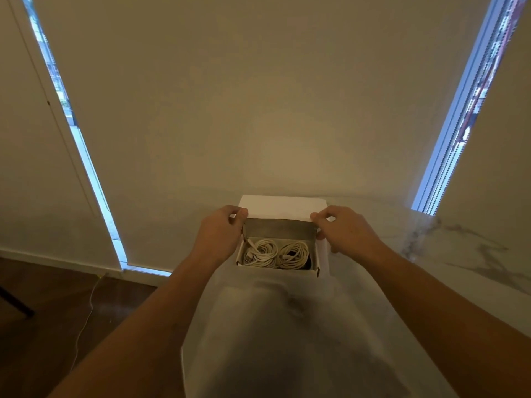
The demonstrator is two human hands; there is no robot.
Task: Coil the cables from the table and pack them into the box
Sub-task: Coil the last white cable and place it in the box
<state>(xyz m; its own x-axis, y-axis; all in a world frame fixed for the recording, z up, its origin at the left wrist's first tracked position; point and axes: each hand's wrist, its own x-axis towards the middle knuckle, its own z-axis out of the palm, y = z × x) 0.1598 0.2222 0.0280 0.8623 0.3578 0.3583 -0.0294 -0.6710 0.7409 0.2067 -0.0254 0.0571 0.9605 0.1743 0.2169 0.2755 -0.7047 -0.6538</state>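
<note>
The room is dim and plain: a pale wall (258, 96) fills most of the view, with a narrow strip of window (77, 145) at the left and another (465, 110) at the right letting in blue daylight. Dark wood floor (57, 305) shows at lower left, with a thin white cord (86, 320) trailing across it.

The bench (431, 268) is white marble with grey veins, smooth and likely slick, so a light box could slide on it if pushed from one side only.

The box (316, 259) sits on the bench at its far edge, close to the wall. It is small white cardboard, light and thin-walled by the look of it, easy to crush if squeezed. Its lid (283, 206) stands up at the back, hinged along the far wall.

The left hand (221, 231) pinches the lid's left corner between thumb and fingers; the right hand (344, 228) pinches the right corner the same way. Taking it by both corners seems the sound grip (thin card twists if pulled from one side).

Inside lie two coils (275, 254) of pale cable, side by side, touching, filling the floor of the box. Something dark lies under the right one; I cannot tell what. The cables are soft and springy and may lift the lid a little as it closes.
</note>
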